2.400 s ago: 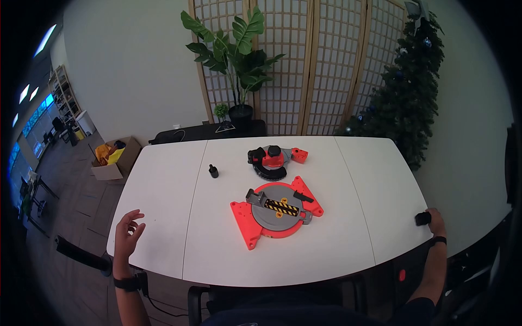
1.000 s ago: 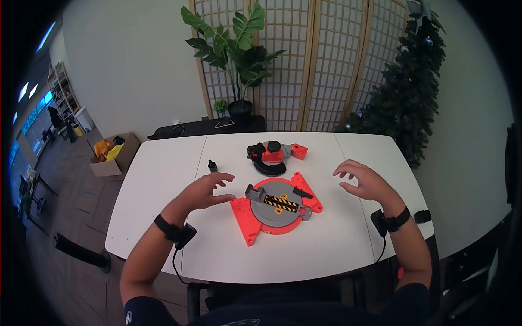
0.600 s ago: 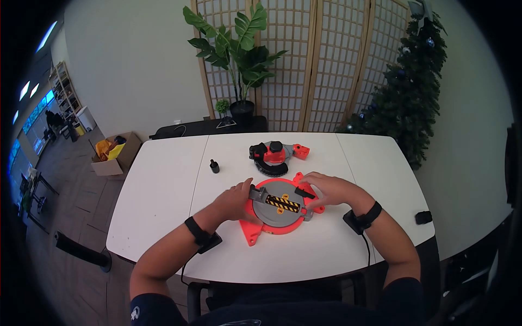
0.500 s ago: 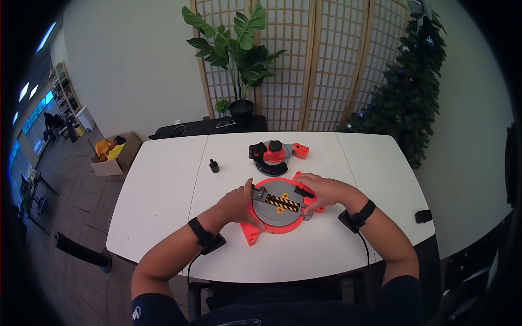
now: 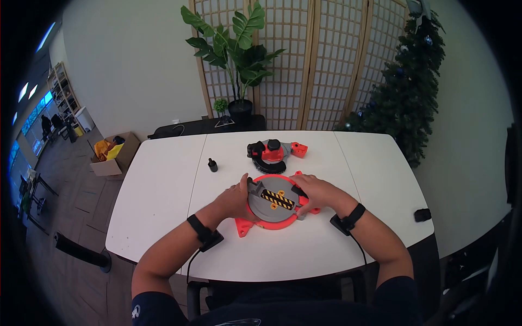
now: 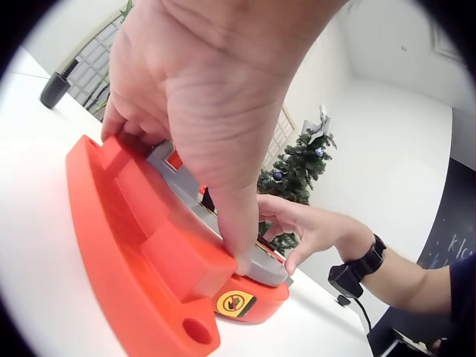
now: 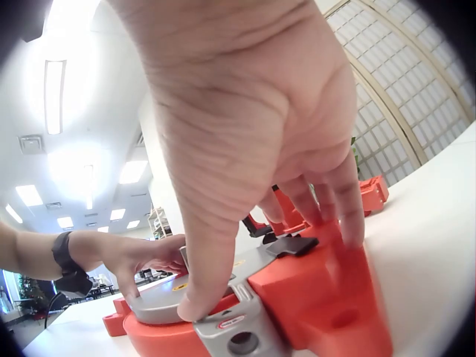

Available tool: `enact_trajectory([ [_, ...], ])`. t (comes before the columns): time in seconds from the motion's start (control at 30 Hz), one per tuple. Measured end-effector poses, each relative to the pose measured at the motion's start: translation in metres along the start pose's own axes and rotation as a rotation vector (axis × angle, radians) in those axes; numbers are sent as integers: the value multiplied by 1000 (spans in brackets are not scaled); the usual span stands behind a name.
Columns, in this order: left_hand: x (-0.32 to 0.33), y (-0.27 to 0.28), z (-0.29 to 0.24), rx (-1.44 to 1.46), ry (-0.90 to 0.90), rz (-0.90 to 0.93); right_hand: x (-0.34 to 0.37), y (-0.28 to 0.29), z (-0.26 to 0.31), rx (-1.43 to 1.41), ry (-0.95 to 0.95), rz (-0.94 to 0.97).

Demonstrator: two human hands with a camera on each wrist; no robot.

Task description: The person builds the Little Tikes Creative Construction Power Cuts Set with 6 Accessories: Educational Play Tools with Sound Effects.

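Note:
A toy mitre saw base [image 5: 266, 211] lies on the white table, with a grey round turntable, a black-and-yellow striped strip and red-orange feet. My left hand [image 5: 232, 202] grips its left side, thumb at the turntable's near edge and fingers over the far side. On the right side, my right hand [image 5: 322, 194] grips it with the thumb near the grey bracket [image 7: 242, 327] and fingers down the outside of the red foot [image 7: 327, 297]. The toy saw head [image 5: 272, 155], red, grey and black, lies just behind the base.
A small black piece with a ridged stem [image 6: 55, 91] stands at the back left of the table. Near the right edge lies a small black object [image 5: 422, 215]. A cardboard box [image 5: 117, 160] sits beyond the table's left side.
My right hand has left the black object at the right edge, and my left hand has come in from the left. Both now grip the base, which has shifted slightly left and away.

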State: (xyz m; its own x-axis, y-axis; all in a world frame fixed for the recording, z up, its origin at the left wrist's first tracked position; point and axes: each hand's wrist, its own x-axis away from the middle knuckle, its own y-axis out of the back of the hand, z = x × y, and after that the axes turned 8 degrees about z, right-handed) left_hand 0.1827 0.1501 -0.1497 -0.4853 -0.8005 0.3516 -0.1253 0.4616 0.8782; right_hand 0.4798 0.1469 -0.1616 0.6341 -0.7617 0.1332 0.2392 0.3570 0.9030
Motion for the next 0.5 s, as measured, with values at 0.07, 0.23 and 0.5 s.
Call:
enact_trajectory([
  [0.07, 2, 6, 1, 11, -8, 0, 1, -3, 3, 1, -2, -25],
  [0.23, -8, 6, 9, 3, -182, -149, -2, 0, 4, 17, -22, -18],
  [0.5, -27, 11, -1, -70, -496, -305, -4, 10, 14, 61, -58, 37],
])
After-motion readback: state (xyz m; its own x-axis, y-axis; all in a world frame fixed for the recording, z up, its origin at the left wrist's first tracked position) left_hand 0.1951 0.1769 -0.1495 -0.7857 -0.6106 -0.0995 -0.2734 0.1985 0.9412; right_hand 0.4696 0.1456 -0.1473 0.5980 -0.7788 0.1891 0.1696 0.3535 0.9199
